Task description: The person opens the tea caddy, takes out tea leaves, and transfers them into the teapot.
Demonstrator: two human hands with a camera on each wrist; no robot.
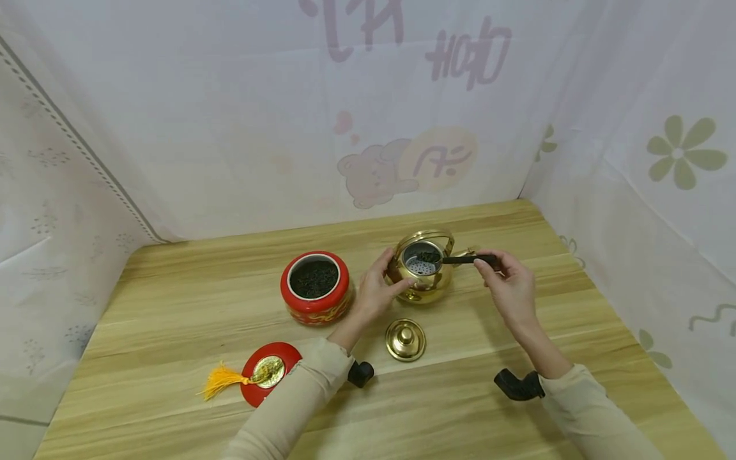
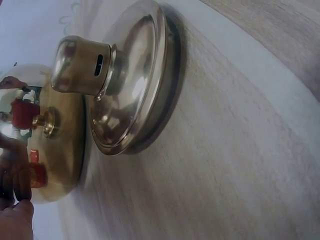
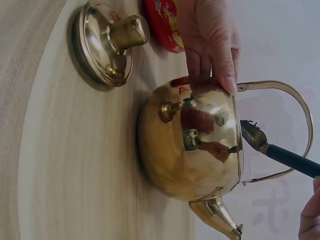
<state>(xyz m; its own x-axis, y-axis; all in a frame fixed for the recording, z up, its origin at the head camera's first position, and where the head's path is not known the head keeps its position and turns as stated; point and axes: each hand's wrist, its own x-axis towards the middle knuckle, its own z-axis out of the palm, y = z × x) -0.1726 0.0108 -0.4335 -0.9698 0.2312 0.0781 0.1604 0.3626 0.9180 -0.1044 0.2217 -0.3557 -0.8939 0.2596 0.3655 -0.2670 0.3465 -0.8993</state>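
Observation:
A shiny gold teapot point(image 1: 424, 292) stands uncovered, its arched handle raised and its spout pointing right. My left hand point(image 1: 376, 291) holds its left side, thumb at the front near the rim. In my right hand point(image 1: 510, 287), thumb and fingers pinch the dark handle of a tea scoop point(image 3: 287, 157). The scoop's bowl point(image 3: 253, 135), bearing dark tea leaves point(image 1: 427, 257), is at the teapot's mouth, over a perforated metal strainer point(image 1: 422, 268). Left of the teapot sits a red jar point(image 1: 316, 308) full of dark tea leaves point(image 1: 313, 279).
The teapot's gold lid point(image 1: 405, 340) lies knob up in front of it. A red jar lid point(image 1: 253, 370) with a yellow tassel point(image 1: 222, 381) lies at the front left, partly behind my left sleeve. Printed cloth walls point(image 1: 230, 160) enclose the wooden table point(image 1: 190, 306).

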